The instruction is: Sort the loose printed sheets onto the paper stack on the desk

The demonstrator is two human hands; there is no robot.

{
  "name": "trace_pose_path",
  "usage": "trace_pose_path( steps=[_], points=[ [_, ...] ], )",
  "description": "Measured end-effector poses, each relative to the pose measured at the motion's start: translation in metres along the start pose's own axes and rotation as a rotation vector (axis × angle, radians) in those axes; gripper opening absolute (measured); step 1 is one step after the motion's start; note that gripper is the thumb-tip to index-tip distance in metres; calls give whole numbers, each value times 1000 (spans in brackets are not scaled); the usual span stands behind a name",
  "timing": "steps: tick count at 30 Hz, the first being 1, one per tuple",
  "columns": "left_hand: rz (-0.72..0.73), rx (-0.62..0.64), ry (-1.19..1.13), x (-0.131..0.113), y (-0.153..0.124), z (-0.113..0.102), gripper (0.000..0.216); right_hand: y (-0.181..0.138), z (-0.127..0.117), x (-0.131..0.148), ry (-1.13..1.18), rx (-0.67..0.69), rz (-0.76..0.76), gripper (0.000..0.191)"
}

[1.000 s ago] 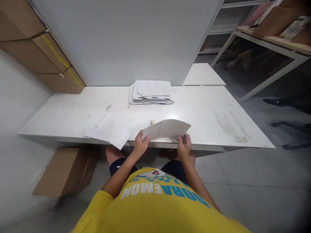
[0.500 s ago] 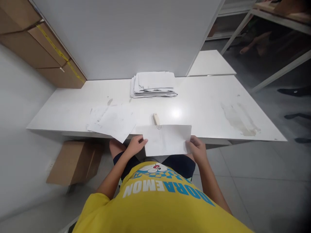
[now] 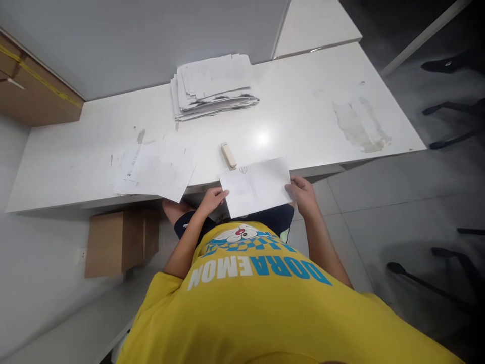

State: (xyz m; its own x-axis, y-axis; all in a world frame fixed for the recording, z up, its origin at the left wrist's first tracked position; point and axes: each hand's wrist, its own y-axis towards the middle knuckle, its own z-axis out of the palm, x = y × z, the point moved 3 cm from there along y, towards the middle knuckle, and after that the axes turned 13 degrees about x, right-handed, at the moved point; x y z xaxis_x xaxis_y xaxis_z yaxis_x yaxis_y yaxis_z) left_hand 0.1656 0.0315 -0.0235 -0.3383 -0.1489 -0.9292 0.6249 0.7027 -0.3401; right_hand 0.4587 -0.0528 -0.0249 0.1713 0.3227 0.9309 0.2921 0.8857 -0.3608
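I hold a white sheet of paper (image 3: 256,186) flat over the near edge of the white table (image 3: 310,116). My left hand (image 3: 212,199) pinches its left edge and my right hand (image 3: 302,193) grips its right edge. A small cream stapler (image 3: 228,154) lies on the table just beyond the sheet's far left corner. To the left, a few loose sheets (image 3: 153,169) lie spread near the table's edge. A thick stack of papers (image 3: 214,86) sits at the back of the table against the partition.
A grey partition (image 3: 151,40) stands behind the table, with a second white table (image 3: 314,25) beyond it. Cardboard boxes sit at the far left (image 3: 26,93) and under the table (image 3: 119,242). Chair bases (image 3: 450,108) stand on the tiled floor to the right.
The sheet, curved and lifted a second ago, is now held flat and drawn closer to my body. My right hand has shifted to its right edge. The view has tilted further down.
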Motion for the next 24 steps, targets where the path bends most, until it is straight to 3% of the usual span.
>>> trace_pose_path(
  steps=[4,9,12,20,24],
  points=[
    [22,-83,10,-3,3,-8,49,14,1,3,-24,9,54,27],
    [75,-275,235,-21,-3,-18,46,30,-1,18,-258,46,100,22],
    [98,-404,313,-32,-8,-15,46,28,5,25,-295,124,133,22],
    [223,-682,279,-38,-14,-1,41,20,10,21,-191,122,90,24],
    [295,-698,266,-41,-15,1,42,22,2,20,-197,104,70,24]
  ],
)
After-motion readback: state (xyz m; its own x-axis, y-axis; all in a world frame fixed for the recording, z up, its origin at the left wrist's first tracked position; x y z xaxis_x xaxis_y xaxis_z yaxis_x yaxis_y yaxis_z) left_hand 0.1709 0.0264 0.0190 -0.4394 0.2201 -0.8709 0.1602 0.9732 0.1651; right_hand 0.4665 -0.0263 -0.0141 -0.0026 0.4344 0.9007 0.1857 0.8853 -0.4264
